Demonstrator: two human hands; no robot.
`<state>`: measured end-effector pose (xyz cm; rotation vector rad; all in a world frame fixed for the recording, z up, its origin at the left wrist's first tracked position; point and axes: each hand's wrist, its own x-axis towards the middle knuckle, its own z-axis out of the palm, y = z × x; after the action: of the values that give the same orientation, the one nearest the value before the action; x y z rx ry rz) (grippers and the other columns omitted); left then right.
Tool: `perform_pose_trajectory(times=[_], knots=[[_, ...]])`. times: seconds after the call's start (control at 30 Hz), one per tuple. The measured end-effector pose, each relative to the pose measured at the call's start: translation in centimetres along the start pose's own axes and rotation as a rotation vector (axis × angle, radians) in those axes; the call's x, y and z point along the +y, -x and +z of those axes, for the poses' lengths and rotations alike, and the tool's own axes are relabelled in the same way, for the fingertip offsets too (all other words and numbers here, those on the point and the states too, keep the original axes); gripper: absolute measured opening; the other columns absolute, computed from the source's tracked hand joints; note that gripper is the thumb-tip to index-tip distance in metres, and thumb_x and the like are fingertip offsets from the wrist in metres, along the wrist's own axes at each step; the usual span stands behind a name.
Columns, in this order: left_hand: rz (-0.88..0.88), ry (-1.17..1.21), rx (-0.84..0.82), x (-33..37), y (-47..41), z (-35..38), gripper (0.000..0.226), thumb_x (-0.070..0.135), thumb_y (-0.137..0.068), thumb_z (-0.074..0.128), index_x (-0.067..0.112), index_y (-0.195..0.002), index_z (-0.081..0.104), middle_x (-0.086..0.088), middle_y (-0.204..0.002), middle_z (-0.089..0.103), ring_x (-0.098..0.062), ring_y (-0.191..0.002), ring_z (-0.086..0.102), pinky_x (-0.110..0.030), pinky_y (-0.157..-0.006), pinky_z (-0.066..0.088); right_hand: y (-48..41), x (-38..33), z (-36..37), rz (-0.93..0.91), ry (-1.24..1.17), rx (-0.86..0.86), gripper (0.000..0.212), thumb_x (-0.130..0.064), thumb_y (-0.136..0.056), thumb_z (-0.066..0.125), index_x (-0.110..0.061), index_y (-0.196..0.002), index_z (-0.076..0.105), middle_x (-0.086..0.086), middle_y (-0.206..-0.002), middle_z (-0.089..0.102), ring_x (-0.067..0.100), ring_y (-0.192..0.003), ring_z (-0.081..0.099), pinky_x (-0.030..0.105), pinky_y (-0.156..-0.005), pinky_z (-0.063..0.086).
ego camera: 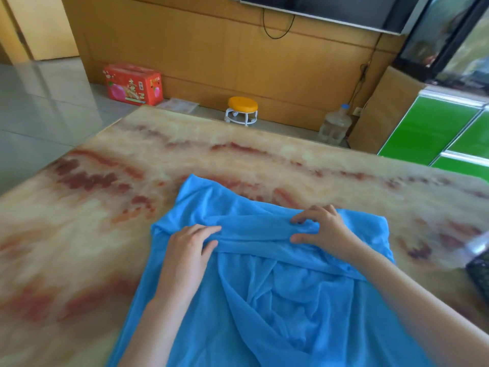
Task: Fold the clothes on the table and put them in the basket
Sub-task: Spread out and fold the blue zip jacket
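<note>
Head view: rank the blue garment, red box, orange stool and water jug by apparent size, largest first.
1. blue garment
2. red box
3. water jug and orange stool, too alike to rank.

A home: wall television [330,6], stool [242,110], marble-patterned table [264,154].
</note>
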<state>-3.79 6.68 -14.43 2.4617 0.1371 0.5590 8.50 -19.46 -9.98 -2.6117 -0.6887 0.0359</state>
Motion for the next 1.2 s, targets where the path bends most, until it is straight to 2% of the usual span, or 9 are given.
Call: perform_pose_trajectory(times=[0.33, 0.5, 0.67, 0.73, 0.83, 0.9, 1.0, 1.1, 1.2], knots=[[-0.100, 0.134, 0.087, -0.1, 0.0, -0.1, 0.012, 0.008, -0.077, 0.075, 0.019, -0.082, 0.075, 0.011, -0.080, 0.066, -0.012, -0.081, 0.061, -0.023, -0.075, 0.045, 3.3, 1.6, 0.2, 0.021, -0.061, 0.274, 0.008, -0.024, -0.077, 0.077, -0.029, -0.081, 0.072, -0.013, -0.084, 0.065, 0.014, -0.091, 0.051, 0.025, -0.087, 0.036], [-0.203, 0.242, 0.094, 0.3, -0.2, -1.5, 0.010, 0.010, -0.082, 0.070, 0.019, -0.082, 0.073, 0.011, -0.088, 0.068, -0.005, -0.089, 0.062, -0.006, -0.077, 0.038, 5.8, 1.2, -1.1, -0.190, -0.078, 0.271, 0.020, -0.052, -0.081, 0.064, -0.034, -0.076, 0.071, -0.022, -0.080, 0.064, 0.003, -0.087, 0.049, 0.014, -0.086, 0.030], [-0.178, 0.096, -0.032, 0.8, 0.2, -2.5, 0.019, 0.014, -0.077, 0.068, 0.031, -0.069, 0.068, 0.015, -0.089, 0.067, -0.012, -0.097, 0.057, -0.025, -0.085, 0.040, 5.7, 1.2, -1.2, -0.093, -0.062, 0.088, 0.044, -0.082, -0.074, 0.041, -0.045, -0.067, 0.064, -0.015, -0.074, 0.063, 0.008, -0.087, 0.046, 0.014, -0.086, 0.027], [-0.162, 0.037, -0.008, 1.3, 0.2, -2.4, 0.013, 0.031, -0.075, 0.059, 0.028, -0.076, 0.071, 0.013, -0.097, 0.067, -0.015, -0.103, 0.055, -0.025, -0.088, 0.037, 3.9, 0.4, -1.6, -0.003, -0.212, 0.162, 0.031, -0.064, -0.081, 0.055, -0.041, -0.064, 0.067, -0.012, -0.068, 0.063, 0.010, -0.084, 0.048, 0.018, -0.077, 0.032], [-0.058, -0.048, 0.011, 1.4, 0.2, -1.3, 0.046, 0.043, -0.078, 0.043, 0.018, -0.105, 0.071, 0.000, -0.113, 0.067, -0.025, -0.119, 0.054, -0.037, -0.101, 0.035, -0.1, -1.5, -0.9, 0.077, -0.218, 0.166, 0.010, -0.034, -0.083, 0.070, -0.028, -0.074, 0.070, -0.020, -0.061, 0.059, 0.009, -0.073, 0.050, 0.017, -0.066, 0.034], [-0.009, -0.065, -0.050, 1.3, 0.2, -0.2, 0.040, 0.035, -0.084, 0.047, 0.017, -0.111, 0.070, -0.005, -0.123, 0.064, -0.028, -0.127, 0.049, -0.043, -0.107, 0.029, -2.6, -2.9, 0.9, 0.100, -0.229, 0.096, 0.012, -0.031, -0.080, 0.074, -0.020, -0.085, 0.074, -0.022, -0.060, 0.059, 0.002, -0.067, 0.051, 0.013, -0.065, 0.035], [0.032, -0.082, -0.180, 1.4, 0.5, 0.9, 0.050, 0.040, -0.087, 0.036, 0.023, -0.128, 0.059, -0.002, -0.144, 0.046, -0.020, -0.140, 0.031, -0.036, -0.112, 0.014, -5.3, -4.0, 4.0, 0.109, -0.114, 0.048, 0.026, -0.039, -0.076, 0.076, -0.020, -0.092, 0.071, -0.008, -0.080, 0.061, 0.018, -0.094, 0.052, 0.026, -0.083, 0.034], [0.015, -0.161, -0.285, 1.0, 0.7, 1.2, 0.081, 0.061, -0.075, 0.000, 0.034, -0.144, 0.035, 0.007, -0.157, 0.019, -0.011, -0.146, 0.006, -0.030, -0.114, -0.003, -6.3, -4.5, 5.2, 0.098, -0.095, 0.174, 0.014, -0.032, -0.077, 0.076, -0.023, -0.086, 0.070, -0.007, -0.085, 0.063, 0.023, -0.103, 0.048, 0.026, -0.085, 0.030], [-0.016, -0.169, -0.257, 1.0, 0.7, 1.4, 0.086, 0.062, -0.071, -0.005, 0.036, -0.145, 0.031, 0.007, -0.157, 0.016, -0.009, -0.146, -0.003, -0.038, -0.117, -0.003, -6.2, -5.1, 4.9, 0.048, -0.099, 0.262, 0.010, -0.022, -0.083, 0.069, -0.016, -0.090, 0.070, -0.008, -0.080, 0.060, 0.022, -0.100, 0.050, 0.028, -0.084, 0.031]])
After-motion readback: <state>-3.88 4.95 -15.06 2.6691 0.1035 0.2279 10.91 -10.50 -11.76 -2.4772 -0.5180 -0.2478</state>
